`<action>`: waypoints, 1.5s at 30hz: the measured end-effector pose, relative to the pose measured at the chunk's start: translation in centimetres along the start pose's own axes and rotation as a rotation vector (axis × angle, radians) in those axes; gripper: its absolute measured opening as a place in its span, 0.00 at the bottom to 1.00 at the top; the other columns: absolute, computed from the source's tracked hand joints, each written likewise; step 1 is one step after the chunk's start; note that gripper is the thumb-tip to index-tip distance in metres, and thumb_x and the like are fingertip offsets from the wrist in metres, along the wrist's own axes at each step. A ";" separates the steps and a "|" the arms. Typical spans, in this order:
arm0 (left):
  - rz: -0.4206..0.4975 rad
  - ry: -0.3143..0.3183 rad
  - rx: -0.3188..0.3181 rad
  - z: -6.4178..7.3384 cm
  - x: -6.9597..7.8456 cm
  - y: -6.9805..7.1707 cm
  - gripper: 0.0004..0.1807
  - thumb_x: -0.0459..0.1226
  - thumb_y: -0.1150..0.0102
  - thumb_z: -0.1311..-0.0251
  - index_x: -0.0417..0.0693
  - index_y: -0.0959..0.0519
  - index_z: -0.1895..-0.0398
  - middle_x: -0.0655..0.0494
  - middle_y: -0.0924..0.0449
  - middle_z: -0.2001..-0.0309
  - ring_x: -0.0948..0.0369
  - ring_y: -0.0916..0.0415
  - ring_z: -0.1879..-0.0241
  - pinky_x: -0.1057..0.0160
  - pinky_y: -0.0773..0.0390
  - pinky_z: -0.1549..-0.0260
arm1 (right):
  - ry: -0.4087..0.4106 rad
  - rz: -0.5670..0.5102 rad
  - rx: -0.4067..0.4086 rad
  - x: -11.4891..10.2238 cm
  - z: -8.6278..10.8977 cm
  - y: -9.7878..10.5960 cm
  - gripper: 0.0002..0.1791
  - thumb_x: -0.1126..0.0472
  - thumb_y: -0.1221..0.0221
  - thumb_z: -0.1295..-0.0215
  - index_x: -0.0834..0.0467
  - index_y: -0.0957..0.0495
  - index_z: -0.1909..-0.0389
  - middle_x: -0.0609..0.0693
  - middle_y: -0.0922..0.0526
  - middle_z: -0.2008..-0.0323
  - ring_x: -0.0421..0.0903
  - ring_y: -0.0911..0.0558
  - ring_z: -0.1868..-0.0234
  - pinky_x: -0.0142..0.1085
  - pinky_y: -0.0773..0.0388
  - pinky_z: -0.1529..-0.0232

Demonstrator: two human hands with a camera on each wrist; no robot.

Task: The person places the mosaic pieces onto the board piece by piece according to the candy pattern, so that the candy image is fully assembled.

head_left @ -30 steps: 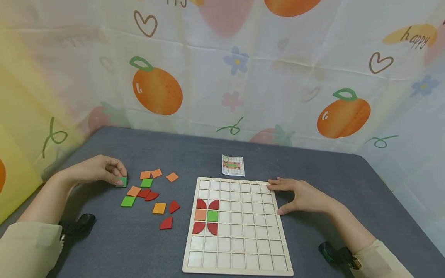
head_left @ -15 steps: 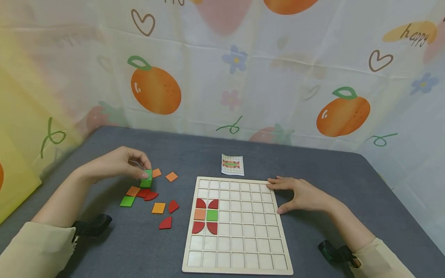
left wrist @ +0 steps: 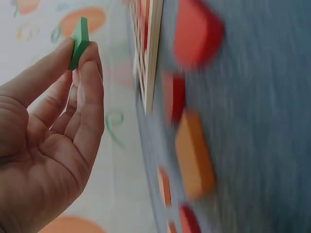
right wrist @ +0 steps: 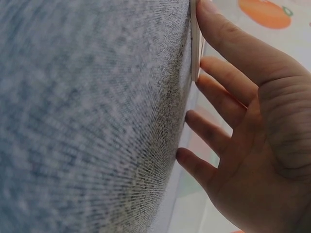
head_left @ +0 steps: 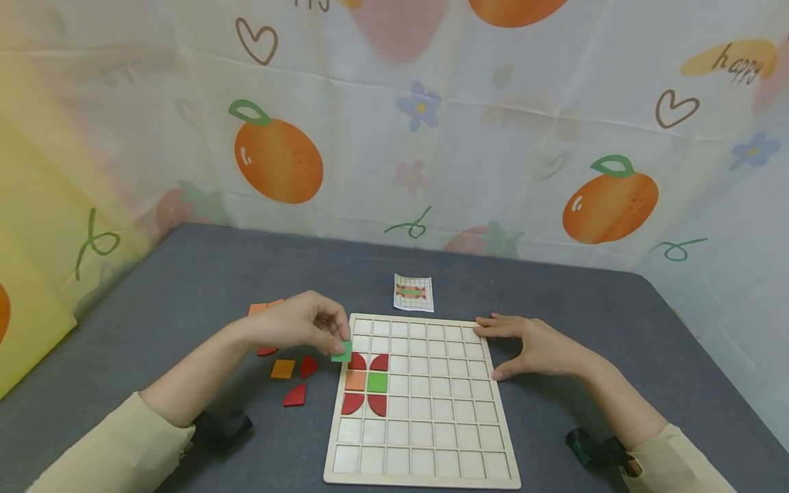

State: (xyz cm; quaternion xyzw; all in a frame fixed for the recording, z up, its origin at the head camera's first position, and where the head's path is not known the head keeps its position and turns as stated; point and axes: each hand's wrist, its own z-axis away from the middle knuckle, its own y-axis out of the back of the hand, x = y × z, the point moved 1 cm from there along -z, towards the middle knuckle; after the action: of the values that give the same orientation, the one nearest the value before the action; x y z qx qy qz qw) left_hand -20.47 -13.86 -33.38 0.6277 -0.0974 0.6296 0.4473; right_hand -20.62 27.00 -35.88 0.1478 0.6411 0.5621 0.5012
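My left hand (head_left: 305,320) pinches a green square tile (head_left: 342,352) between thumb and fingertips, just over the left edge of the wooden grid board (head_left: 425,474). In the left wrist view the same green tile (left wrist: 80,43) stands on edge in the pinch, above the table. On the board, red quarter-circle tiles (head_left: 352,404) sit above and below an orange square tile (head_left: 355,380) and a green square tile (head_left: 377,382) in its left columns. My right hand (head_left: 536,348) touches the board's upper right edge with thumb and fingertips, fingers mostly straight.
Loose red quarter-circle tiles (head_left: 296,395) and a yellow-orange square tile (head_left: 282,370) lie left of the board. More orange tiles (head_left: 257,309) are partly hidden behind the left arm. A small printed pattern card (head_left: 414,293) lies beyond the board on the grey table (head_left: 524,284).
My left hand has carried the green tile rightward from the far left of the loose tiles, over them, to the board's left edge. The right hand has stayed at the board's edge.
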 end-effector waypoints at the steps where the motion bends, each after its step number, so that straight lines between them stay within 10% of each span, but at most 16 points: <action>1: 0.007 -0.002 -0.002 -0.2 0.3 -0.5 0.08 0.37 0.33 0.41 0.42 0.18 0.62 0.55 0.18 0.69 0.51 0.20 0.66 0.55 0.18 0.59 | -0.001 -0.004 0.000 0.0 0.0 0.0 0.46 0.37 0.28 0.54 0.47 0.28 0.32 0.48 0.32 0.27 0.61 0.41 0.23 0.67 0.42 0.32; 19: -0.012 -0.095 0.123 -4.1 1.3 -6.6 0.04 0.34 0.32 0.44 0.45 0.16 0.66 0.53 0.15 0.70 0.65 0.21 0.72 0.68 0.21 0.67 | -0.003 -0.016 -0.009 0.1 0.1 0.0 0.47 0.36 0.29 0.54 0.47 0.29 0.32 0.48 0.33 0.27 0.61 0.42 0.23 0.68 0.43 0.32; 45: -0.152 -0.125 0.158 -4.5 1.5 -8.3 0.03 0.32 0.31 0.46 0.49 0.16 0.73 0.59 0.16 0.75 0.70 0.24 0.74 0.72 0.23 0.70 | -0.002 -0.008 -0.005 0.0 0.1 0.0 0.47 0.36 0.28 0.55 0.47 0.29 0.31 0.48 0.33 0.27 0.60 0.42 0.23 0.68 0.44 0.31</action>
State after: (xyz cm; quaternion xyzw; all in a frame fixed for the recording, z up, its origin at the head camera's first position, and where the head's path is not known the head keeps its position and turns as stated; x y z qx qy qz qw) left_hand -17.62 -5.28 -36.55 0.7047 -0.0274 0.5592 0.4359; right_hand -20.61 27.07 -35.88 0.1444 0.6398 0.5615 0.5046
